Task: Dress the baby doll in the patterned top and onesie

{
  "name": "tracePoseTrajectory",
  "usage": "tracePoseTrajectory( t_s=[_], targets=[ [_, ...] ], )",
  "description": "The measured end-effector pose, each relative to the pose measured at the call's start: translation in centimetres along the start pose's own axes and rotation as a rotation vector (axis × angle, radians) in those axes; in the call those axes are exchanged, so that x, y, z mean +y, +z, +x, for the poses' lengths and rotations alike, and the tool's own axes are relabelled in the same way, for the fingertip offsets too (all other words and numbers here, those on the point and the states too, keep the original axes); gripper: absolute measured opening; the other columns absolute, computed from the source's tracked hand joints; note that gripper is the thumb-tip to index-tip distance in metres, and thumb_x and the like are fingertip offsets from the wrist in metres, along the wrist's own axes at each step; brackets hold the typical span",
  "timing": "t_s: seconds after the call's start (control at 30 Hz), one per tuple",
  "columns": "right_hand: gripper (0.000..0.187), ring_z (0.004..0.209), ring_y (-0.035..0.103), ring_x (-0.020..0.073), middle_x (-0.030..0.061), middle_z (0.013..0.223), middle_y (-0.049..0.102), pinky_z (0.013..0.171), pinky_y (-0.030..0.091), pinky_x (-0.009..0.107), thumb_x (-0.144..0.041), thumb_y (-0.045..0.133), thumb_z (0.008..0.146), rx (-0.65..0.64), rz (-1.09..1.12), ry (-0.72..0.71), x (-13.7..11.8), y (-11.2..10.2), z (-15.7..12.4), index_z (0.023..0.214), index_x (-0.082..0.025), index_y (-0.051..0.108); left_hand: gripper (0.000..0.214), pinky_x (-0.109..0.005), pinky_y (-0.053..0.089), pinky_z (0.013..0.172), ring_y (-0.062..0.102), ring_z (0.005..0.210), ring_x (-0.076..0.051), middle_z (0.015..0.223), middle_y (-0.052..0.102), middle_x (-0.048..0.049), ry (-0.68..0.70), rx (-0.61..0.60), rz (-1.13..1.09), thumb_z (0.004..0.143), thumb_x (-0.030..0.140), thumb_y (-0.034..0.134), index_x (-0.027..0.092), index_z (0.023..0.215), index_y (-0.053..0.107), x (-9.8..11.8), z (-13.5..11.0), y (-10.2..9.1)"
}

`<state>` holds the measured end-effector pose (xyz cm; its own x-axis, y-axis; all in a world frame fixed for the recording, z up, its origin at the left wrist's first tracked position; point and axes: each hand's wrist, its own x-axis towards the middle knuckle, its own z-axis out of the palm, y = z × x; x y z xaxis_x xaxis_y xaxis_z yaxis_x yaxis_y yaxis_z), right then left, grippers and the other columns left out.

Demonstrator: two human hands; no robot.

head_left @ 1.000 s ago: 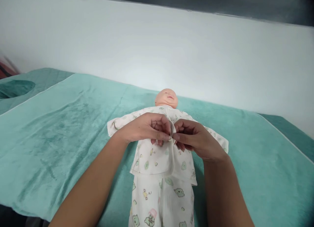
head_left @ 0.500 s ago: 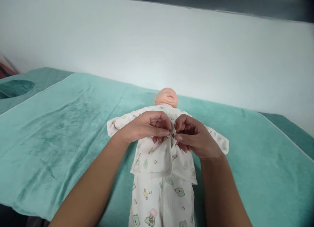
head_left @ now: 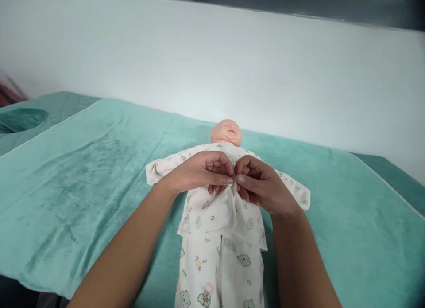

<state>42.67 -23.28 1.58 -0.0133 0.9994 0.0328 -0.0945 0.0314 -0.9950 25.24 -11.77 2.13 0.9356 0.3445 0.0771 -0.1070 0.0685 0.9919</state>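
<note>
A baby doll (head_left: 226, 132) lies on its back, its head toward the wall. It wears a white printed jacket (head_left: 206, 215) with long sleeves spread to both sides, and matching trousers (head_left: 232, 272). Over the chest, my left hand (head_left: 212, 171) pinches one front edge of the jacket between thumb and fingers. My right hand (head_left: 257, 181) grips the opposite front edge, its fingertips almost touching those of the left. The fastening between the fingertips is hidden. Below my hands the two front edges hang close together, slightly raised from the doll.
A green plush cover (head_left: 99, 175) lies beneath the doll and spreads to both sides. Behind it stands a white wall (head_left: 212, 68) with a dark band along its top. A dark green oval patch (head_left: 23, 120) shows at the far left.
My hands have come closer together, bringing the two jacket edges against each other. A small dark spot seen on the right edge between my fingers is now covered.
</note>
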Motion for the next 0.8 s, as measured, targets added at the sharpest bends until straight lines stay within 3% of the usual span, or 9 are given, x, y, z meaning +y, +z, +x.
tracePoseTrajectory(
  t_s=[0.1, 0.3, 0.47, 0.8],
  targets=[
    [0.015, 0.042, 0.044, 0.0062, -0.0061, 0.057, 0.054, 0.037, 0.029, 0.017, -0.032, 0.065, 0.091, -0.038, 0.011, -0.046, 0.1, -0.2, -0.1, 0.087, -0.021, 0.055, 0.011, -0.02, 0.049, 0.051, 0.059, 0.058, -0.009, 0.068, 0.062, 0.0009, -0.012, -0.008, 0.014, 0.081, 0.019, 0.072, 0.016, 0.084, 0.062, 0.0, 0.1, 0.1],
    [0.021, 0.047, 0.046, 0.007, -0.0059, 0.068, 0.053, 0.039, 0.033, 0.019, -0.021, 0.072, 0.082, -0.034, -0.104, -0.015, -0.2, -0.1, -0.4, 0.094, -0.024, 0.054, 0.016, -0.02, 0.049, 0.049, 0.062, 0.058, -0.011, 0.071, 0.065, -0.0002, 0.013, 0.018, -0.012, 0.079, 0.021, 0.073, 0.016, 0.082, 0.059, -0.2, 0.2, 0.2],
    [0.022, 0.045, 0.044, 0.0071, -0.0076, 0.064, 0.051, 0.039, 0.034, 0.019, -0.019, 0.07, 0.082, 0.025, -0.183, 0.02, -0.4, 0.4, -0.4, 0.094, -0.025, 0.053, 0.019, -0.019, 0.049, 0.049, 0.059, 0.059, -0.01, 0.072, 0.062, -0.0002, 0.016, 0.03, 0.026, 0.08, 0.025, 0.074, 0.016, 0.083, 0.057, -0.3, 0.2, 0.2],
    [0.023, 0.047, 0.048, 0.0074, -0.007, 0.066, 0.053, 0.04, 0.036, 0.02, -0.019, 0.071, 0.082, 0.002, -0.215, 0.002, -0.6, 0.7, -0.3, 0.095, -0.025, 0.052, 0.015, -0.019, 0.048, 0.05, 0.057, 0.061, -0.009, 0.075, 0.06, 0.0011, 0.004, 0.021, 0.022, 0.079, 0.017, 0.07, 0.018, 0.082, 0.055, -0.3, 0.2, 0.0]
  ],
)
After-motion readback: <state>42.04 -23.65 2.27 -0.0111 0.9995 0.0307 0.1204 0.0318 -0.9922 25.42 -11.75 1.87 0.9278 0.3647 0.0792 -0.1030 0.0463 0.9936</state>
